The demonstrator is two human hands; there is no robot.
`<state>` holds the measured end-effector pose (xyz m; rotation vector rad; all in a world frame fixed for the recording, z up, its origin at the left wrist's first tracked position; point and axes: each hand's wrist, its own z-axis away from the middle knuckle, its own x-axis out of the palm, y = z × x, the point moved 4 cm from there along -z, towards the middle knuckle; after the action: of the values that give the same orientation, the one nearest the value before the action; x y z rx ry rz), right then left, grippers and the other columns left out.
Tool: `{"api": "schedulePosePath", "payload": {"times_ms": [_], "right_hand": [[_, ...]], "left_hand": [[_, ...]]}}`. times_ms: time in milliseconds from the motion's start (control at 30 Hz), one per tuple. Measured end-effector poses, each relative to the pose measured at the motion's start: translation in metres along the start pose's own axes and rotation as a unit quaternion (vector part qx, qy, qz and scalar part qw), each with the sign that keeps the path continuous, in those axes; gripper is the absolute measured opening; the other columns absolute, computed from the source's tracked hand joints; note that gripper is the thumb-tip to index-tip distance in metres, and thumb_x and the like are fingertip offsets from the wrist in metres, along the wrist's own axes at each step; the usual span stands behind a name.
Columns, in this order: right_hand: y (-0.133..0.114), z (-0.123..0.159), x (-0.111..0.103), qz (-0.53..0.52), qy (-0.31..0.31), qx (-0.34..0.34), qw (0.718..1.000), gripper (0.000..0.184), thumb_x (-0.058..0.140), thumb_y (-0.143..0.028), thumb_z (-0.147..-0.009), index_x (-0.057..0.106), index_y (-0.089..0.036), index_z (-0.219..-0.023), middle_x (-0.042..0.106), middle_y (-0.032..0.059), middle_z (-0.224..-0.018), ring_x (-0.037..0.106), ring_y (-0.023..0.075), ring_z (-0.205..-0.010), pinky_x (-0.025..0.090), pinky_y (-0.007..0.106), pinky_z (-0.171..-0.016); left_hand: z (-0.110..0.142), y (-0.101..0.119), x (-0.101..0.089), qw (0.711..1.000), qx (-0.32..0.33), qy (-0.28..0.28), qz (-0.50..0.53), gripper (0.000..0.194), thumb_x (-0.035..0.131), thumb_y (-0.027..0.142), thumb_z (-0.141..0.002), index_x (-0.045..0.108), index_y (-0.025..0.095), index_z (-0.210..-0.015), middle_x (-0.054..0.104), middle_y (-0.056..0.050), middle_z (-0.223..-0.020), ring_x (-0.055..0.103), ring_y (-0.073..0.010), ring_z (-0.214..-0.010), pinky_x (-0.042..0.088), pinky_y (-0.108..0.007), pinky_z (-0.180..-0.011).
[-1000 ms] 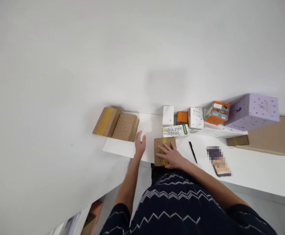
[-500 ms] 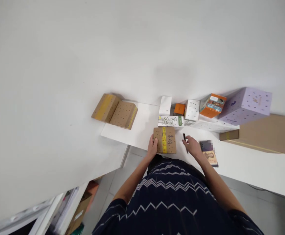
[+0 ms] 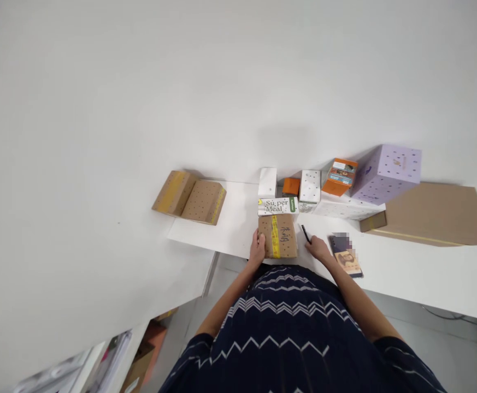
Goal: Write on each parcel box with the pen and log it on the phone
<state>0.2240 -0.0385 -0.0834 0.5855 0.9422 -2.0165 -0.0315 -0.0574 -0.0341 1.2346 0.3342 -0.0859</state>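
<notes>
A small cardboard box (image 3: 267,234) with yellow tape and dark handwriting sits at the table's near edge, close to my body. My left hand (image 3: 257,248) grips its left side, thumb on the top face. To the right of the box, my right hand (image 3: 318,249) is closed on a black pen (image 3: 305,233), which points up and to the left, apart from the box. Directly behind the box lies a white carton (image 3: 278,206) printed "Super Meal". A phone with a picture on its case (image 3: 348,262) rests right of my right hand.
Two taped cardboard boxes (image 3: 203,202) stand at the table's left end. Along the wall are a white box (image 3: 311,185), orange boxes (image 3: 339,176) and a tall lilac box (image 3: 398,166). A large flat cardboard piece (image 3: 439,213) lies at the right, beside a small brown box (image 3: 374,221).
The pen in my right hand has turned from pointing down toward me to pointing up and left. My left hand keeps its hold on the box. The camera view has shifted slightly.
</notes>
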Motion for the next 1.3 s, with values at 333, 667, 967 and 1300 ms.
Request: {"api": "schedulePosePath", "payload": {"times_ms": [333,667,967,1300], "right_hand": [[-0.04,0.025,0.024,-0.28,-0.109,-0.073,0.951,0.033,0.047,-0.014,-0.074,0.056,-0.012,-0.105,0.059,-0.0017,-0.064,0.047,0.0068,-0.044,0.038,0.018,-0.042],[-0.086,0.056,0.018,-0.236,-0.191,-0.136,0.943,0.059,0.041,-0.019,-0.081,0.041,-0.014,-0.139,0.056,-0.0038,-0.055,0.04,0.0071,-0.04,0.034,0.018,-0.042],[-0.068,0.058,0.001,-0.254,-0.14,-0.137,0.947,0.06,0.041,-0.021,-0.079,0.045,-0.011,-0.138,0.055,-0.0036,-0.053,0.041,0.0092,-0.044,0.035,0.021,-0.048],[-0.055,0.077,-0.002,-0.222,-0.121,-0.151,0.956,0.057,0.041,-0.025,-0.076,0.054,-0.01,-0.13,0.054,-0.0029,-0.055,0.047,0.0132,-0.055,0.039,0.025,-0.06]], "left_hand": [[-0.017,-0.039,-0.084,0.988,-0.105,0.104,0.05,0.056,0.047,0.044,-0.086,0.044,0.012,-0.132,0.06,-0.014,-0.122,0.061,-0.0213,-0.106,0.051,-0.035,-0.089],[-0.015,-0.01,-0.058,0.979,-0.114,-0.02,0.167,0.056,0.044,0.058,-0.087,0.058,0.014,-0.119,0.061,-0.011,-0.123,0.057,-0.0238,-0.115,0.044,-0.039,-0.101],[0.003,-0.009,-0.026,0.977,-0.087,0.008,0.196,0.046,0.056,0.054,-0.081,0.06,0.018,-0.109,0.066,-0.009,-0.114,0.06,-0.0239,-0.108,0.046,-0.04,-0.097],[0.03,-0.003,-0.033,0.986,0.081,-0.023,0.143,0.055,0.052,0.048,-0.084,0.042,0.023,-0.133,0.048,-0.006,-0.138,0.044,-0.0223,-0.127,0.034,-0.037,-0.109]]}}
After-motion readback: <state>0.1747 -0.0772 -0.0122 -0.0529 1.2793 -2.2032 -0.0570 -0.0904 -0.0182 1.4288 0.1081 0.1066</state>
